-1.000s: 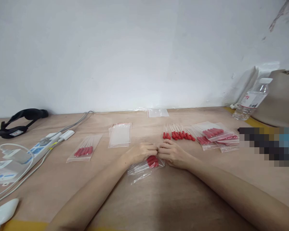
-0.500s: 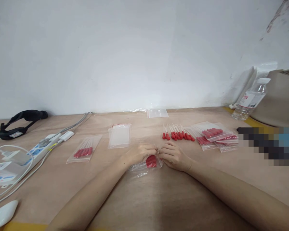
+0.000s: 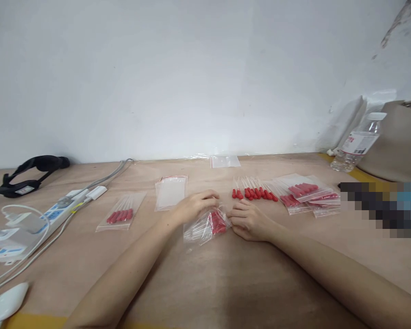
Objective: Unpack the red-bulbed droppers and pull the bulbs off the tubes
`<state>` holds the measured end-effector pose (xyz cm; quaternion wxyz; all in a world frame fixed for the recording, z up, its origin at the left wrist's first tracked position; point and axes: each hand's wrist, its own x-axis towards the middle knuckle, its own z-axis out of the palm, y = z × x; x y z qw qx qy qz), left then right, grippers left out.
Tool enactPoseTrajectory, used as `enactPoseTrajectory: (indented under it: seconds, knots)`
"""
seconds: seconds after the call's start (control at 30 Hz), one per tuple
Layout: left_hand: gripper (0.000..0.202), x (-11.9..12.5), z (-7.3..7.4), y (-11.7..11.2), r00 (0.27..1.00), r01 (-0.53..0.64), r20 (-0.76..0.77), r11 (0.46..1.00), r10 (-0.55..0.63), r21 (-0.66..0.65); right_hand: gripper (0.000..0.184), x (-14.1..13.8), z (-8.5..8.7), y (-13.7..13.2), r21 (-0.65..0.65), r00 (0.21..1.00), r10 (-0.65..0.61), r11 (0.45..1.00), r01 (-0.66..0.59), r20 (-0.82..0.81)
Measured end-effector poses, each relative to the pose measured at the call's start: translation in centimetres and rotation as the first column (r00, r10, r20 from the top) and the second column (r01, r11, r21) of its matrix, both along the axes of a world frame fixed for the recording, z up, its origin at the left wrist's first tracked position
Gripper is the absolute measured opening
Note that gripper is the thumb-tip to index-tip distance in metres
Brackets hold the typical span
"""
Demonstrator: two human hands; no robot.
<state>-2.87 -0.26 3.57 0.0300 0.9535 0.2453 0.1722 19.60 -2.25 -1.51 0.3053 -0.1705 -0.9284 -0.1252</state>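
Note:
A clear zip bag [image 3: 198,235] with several red-tipped thin white sticks in it lies tilted between my hands, red ends to the right. My right hand [image 3: 249,220] pinches the right edge of this bag, thumb hidden behind the fingers. Over the bag's upper left side, my left hand [image 3: 199,204] is bent with its fingers loosely apart, holding nothing visible. Just beyond my right hand lies a row of loose red-tipped sticks [image 3: 256,193].
Flat empty zip bags [image 3: 171,193] are stacked beyond my left hand. Filled bags lie left [image 3: 119,214] and in a pile at right [image 3: 303,189]. A power strip [image 3: 55,212] with cables, a black strap-like item [image 3: 30,176] and a water bottle [image 3: 358,144] stand around the table.
My left hand has let go of the bag's right edge and drawn slightly up and left. More of the bag and its red tips shows. My right hand stays at the edge.

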Motion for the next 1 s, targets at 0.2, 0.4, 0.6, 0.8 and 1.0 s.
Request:
enactPoseTrajectory:
  seconds: [0.2,0.4,0.6,0.8,1.0]
  knots:
    - [0.023,1.2,0.4,-1.8,1.0,-0.027,-0.012,0.997,0.027,-0.067,0.006,-0.1,-0.1,-0.5,-0.156,1.0,0.015,0.988,-0.018,-0.021]
    - [0.071,-0.1,-1.7,-5.7,0.981,-0.163,0.065,0.955,0.184,-0.249,0.022,0.5,1.4,-1.3,-0.551,0.99,0.059,0.826,-0.121,-0.129]
    - [0.056,-2.1,-4.1,-6.5,0.959,-0.199,0.135,0.932,0.248,-0.302,0.02,-0.7,0.3,-0.8,-0.609,0.976,-0.143,0.793,0.015,-0.163]
    - [0.054,-1.9,-4.3,-3.9,0.966,-0.093,0.194,0.927,0.172,-0.363,0.015,-1.1,0.4,-1.0,-0.649,0.974,-0.168,0.76,0.03,-0.151]
    - [0.053,-1.9,-4.3,-3.4,0.96,-0.071,0.222,0.915,0.171,-0.397,0.038,-0.9,1.0,-0.6,-0.803,0.968,-0.224,0.594,0.046,-0.11]
